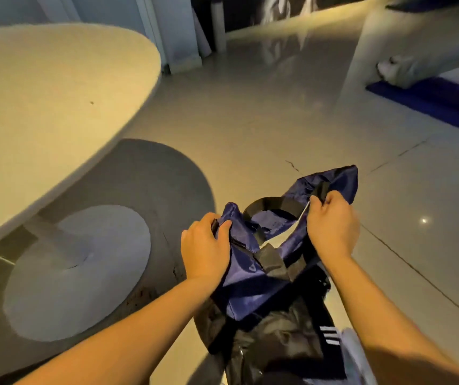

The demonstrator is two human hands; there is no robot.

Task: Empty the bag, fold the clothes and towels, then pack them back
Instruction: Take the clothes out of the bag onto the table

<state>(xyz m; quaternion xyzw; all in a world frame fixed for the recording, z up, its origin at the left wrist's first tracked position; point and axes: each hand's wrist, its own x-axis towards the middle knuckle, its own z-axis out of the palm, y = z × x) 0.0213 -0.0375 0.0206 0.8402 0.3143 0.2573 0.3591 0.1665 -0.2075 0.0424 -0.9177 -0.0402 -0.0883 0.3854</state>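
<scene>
Left hand (206, 245), right hand (331, 226) on blue bag (250, 295)

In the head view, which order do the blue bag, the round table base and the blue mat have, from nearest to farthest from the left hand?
1. Blue bag: gripped by the left hand.
2. Round table base: on the floor, left.
3. Blue mat: far right, across the floor.

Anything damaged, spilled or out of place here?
A short crack marks the floor ahead of the navy bag, and dark speckles stain it beside the table base. The left hand and right hand grip the bag.
</scene>
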